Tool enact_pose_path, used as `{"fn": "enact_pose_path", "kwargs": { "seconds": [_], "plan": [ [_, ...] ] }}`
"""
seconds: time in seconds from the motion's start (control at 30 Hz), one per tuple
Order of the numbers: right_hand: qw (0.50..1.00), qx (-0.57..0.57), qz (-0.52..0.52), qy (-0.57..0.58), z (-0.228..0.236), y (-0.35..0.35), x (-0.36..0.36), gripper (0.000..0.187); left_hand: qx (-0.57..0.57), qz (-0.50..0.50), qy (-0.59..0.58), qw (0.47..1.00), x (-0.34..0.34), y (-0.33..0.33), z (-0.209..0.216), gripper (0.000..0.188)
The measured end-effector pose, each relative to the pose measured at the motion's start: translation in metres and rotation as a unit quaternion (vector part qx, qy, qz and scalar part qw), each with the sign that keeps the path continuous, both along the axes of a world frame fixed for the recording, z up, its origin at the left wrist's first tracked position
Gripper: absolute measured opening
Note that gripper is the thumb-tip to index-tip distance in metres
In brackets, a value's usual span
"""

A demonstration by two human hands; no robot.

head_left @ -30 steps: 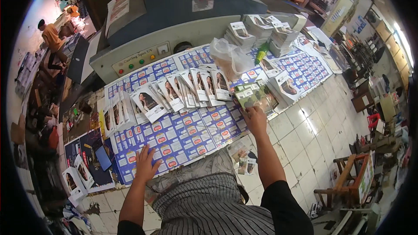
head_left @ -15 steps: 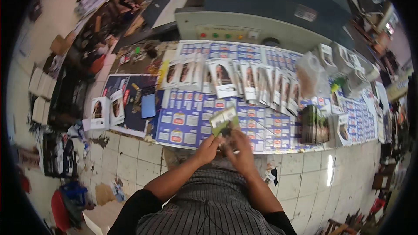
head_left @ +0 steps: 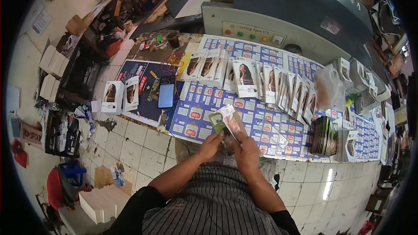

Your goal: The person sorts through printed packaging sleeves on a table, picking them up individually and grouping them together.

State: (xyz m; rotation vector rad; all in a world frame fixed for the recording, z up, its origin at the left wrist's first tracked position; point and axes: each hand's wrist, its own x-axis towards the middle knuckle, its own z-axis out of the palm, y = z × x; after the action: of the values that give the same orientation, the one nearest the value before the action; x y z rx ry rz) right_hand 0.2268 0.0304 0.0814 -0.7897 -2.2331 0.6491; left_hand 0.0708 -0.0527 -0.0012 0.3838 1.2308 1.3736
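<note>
My left hand (head_left: 211,145) is closed on the lower end of a green printed card (head_left: 217,123), in front of my waist. My right hand (head_left: 247,152) grips a white and pink printed card (head_left: 231,118), which leans over the green one and partly covers it. Both cards are held above the near edge of the table, which is covered with blue printed sheets (head_left: 191,115). Past my hands, white printed packets (head_left: 246,76) with a long-haired figure lie overlapping in a row. To the right stands a stack of dark green cards (head_left: 323,137).
A smartphone (head_left: 166,93) lies on a dark printed sheet at the left, beside two white packets (head_left: 112,95). A grey machine (head_left: 252,24) with coloured buttons rises behind the table. At right are a clear plastic bag (head_left: 329,86) and more packets (head_left: 359,80).
The white and pink card now shows in my right hand beside the green card; before, only the green card was plain and that hand was blurred. The whole view has shifted and tilted.
</note>
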Motion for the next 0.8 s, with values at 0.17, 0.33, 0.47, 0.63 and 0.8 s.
{"fn": "enact_pose_path", "kwargs": {
  "seconds": [0.17,0.33,0.47,0.63,0.8],
  "plan": [
    [0.999,-0.011,-0.047,0.022,0.009,0.018,0.002,0.032,0.046,-0.008,-0.143,0.989,0.003,0.001,0.027,0.041],
    [0.999,0.017,-0.034,0.004,-0.001,0.024,0.008,0.033,0.054,-0.057,-0.118,0.99,0.005,0.0,0.028,0.046],
    [0.996,0.066,-0.06,0.0,0.016,0.024,0.001,0.04,0.086,0.006,-0.046,0.995,0.009,0.0,0.028,0.038],
    [0.839,-0.519,-0.079,0.142,0.014,0.05,0.023,0.054,0.186,-0.062,0.588,0.785,-0.016,0.005,0.058,0.043],
    [0.827,-0.558,0.044,0.053,0.02,0.042,0.026,0.056,0.235,-0.072,0.642,0.726,-0.019,0.01,0.06,0.054]
  ]
}}
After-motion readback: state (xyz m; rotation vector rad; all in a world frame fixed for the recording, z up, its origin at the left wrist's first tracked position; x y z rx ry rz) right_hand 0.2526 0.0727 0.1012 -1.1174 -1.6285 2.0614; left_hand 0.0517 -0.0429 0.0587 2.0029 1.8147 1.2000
